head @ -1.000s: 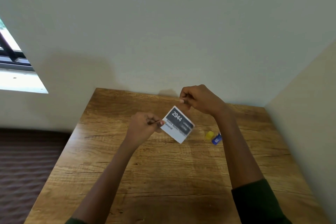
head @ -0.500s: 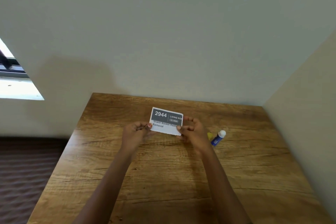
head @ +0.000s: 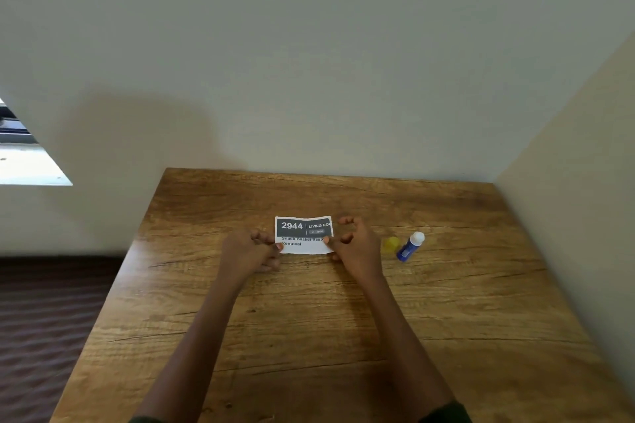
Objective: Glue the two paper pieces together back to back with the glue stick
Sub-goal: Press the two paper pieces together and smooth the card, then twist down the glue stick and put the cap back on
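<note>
The printed paper (head: 304,235), face up at the table (head: 309,336), is pinched at its short edges by the left hand (head: 247,251) and the right hand (head: 355,247). The glue stick (head: 409,246) lies uncapped beside its yellow cap (head: 391,244). Gluing is judged done, with pressing and recapping left; a second piece is unseen.

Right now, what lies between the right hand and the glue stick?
A yellow cap lies between the right hand, pinching the paper, and the glue stick, shown in the head view.
</note>
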